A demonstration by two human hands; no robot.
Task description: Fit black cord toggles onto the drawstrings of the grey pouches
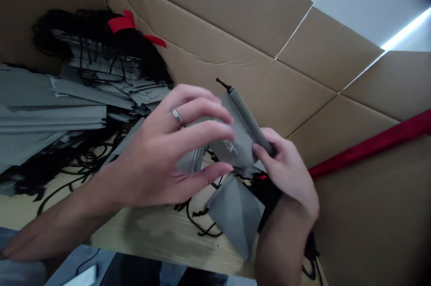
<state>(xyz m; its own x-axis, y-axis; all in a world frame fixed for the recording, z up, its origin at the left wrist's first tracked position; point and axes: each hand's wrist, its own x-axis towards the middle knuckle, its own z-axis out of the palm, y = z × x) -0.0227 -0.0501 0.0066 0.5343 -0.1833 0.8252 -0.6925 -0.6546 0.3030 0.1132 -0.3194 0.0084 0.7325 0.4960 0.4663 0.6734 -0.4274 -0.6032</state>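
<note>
My right hand (286, 165) grips a grey drawstring pouch (230, 144) by its edge, thumb on the near face. The pouch is tilted, with pale printed lettering and a short black cord end at its top corner. In front of it, my left hand (175, 147) is held with fingers curved and thumb apart, a ring on one finger; nothing shows between them. Part of the pouch is hidden behind those fingers. Below, another grey pouch (237, 214) lies on the pale table (161, 236) beside loose black cords (205, 230).
Stacks of flat grey pouches (50, 115) with black cords cover the left side. Behind them sits a black cord bundle tied with a red strip (121, 23). Cardboard walls (215, 16) rise at the back and right, with a red band (370, 144) along the right.
</note>
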